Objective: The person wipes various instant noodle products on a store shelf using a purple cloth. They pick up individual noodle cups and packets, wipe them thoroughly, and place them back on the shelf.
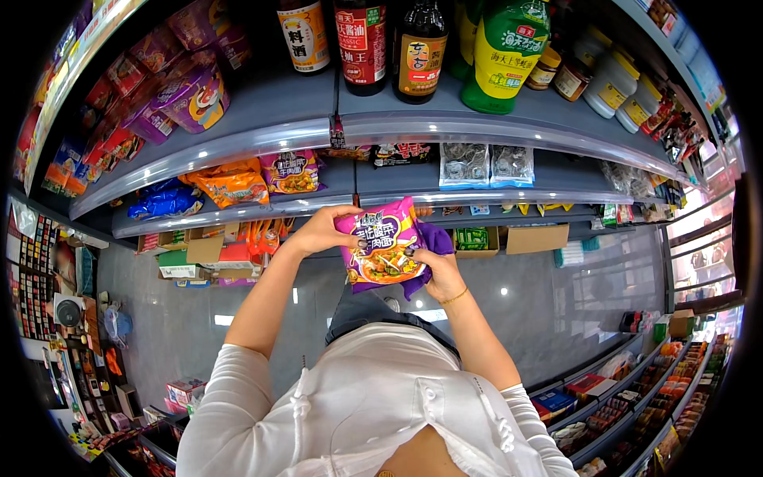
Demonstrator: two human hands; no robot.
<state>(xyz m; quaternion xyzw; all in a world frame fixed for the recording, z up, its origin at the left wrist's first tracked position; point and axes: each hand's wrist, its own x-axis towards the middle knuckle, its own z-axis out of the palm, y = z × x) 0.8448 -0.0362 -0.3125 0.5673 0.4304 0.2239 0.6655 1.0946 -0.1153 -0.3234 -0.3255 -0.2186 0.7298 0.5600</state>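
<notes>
A purple packet of instant noodles (384, 244) is held in front of the shelves, its printed front turned up to the camera. My left hand (328, 229) grips its left edge, thumb on the front. On the right side my right hand (438, 271) holds the same packet with the thumb on top, and a crumpled purple cloth (437, 239) is bunched between that hand and the packet. Beyond the packet, a similar purple noodle packet (292, 172) lies on the shelf beside orange packets (232, 183) and blue packets (166, 200).
Sauce bottles (360, 47) and purple noodle tubs (194, 98) stand on the upper shelf (393, 116). Clear plastic bags (465, 164) lie on the shelf below. Open cardboard boxes (205, 247) sit low at the left. More stocked shelving (620, 393) runs behind me at the lower right.
</notes>
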